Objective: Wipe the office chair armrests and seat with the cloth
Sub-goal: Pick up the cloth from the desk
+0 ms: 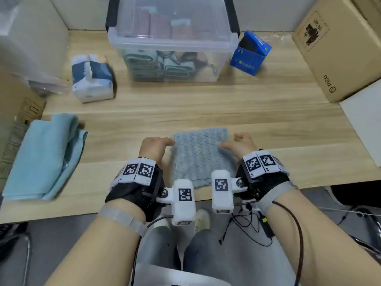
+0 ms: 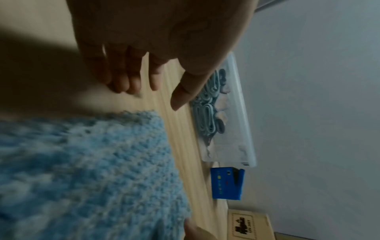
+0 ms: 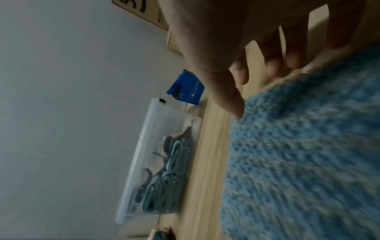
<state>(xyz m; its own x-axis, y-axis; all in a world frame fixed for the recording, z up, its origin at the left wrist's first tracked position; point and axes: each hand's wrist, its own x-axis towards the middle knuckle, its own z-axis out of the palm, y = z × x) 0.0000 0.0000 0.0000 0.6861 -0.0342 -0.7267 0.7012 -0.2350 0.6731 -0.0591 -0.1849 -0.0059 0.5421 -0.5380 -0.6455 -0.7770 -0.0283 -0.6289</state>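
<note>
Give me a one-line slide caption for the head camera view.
Both hands, left hand and right hand, rest open at the edges of a fuzzy blue cloth on the wooden desk.

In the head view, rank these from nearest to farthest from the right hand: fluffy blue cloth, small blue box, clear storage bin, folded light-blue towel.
1. fluffy blue cloth: right beside the right hand, at its fingertips.
2. small blue box: straight ahead, toward the back of the desk.
3. clear storage bin: back centre, ahead and to the left; close to the box in distance, so this order is tentative.
4. folded light-blue towel: far left edge.
</note>
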